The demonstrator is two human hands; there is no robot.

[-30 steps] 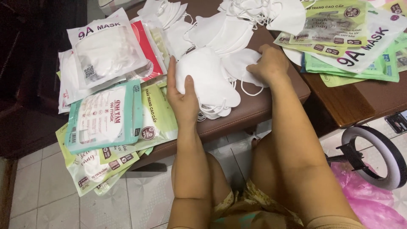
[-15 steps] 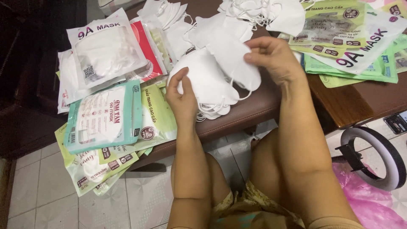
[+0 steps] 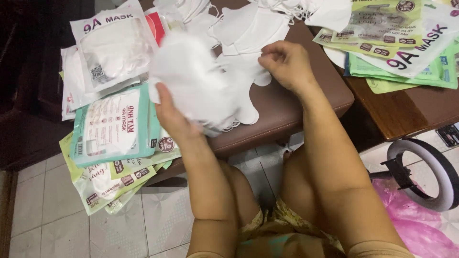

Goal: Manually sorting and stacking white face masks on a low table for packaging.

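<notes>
Fingers of left hand (image 3: 173,114) curling round white mask stack (image 3: 196,83) (blurry).
Right hand (image 3: 286,62) fingers pinching a mask edge (image 3: 248,79) over brown stool (image 3: 287,110).

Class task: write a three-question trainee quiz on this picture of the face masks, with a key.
1. True or false: the left hand holds a stack of white masks.
2. Which surface lies under the loose masks? A brown padded stool; B floor tiles; C pink bag.
3. Fill in: the teal packet lies to the person's ____.

Key: 1 true. 2 A. 3 left.
</notes>
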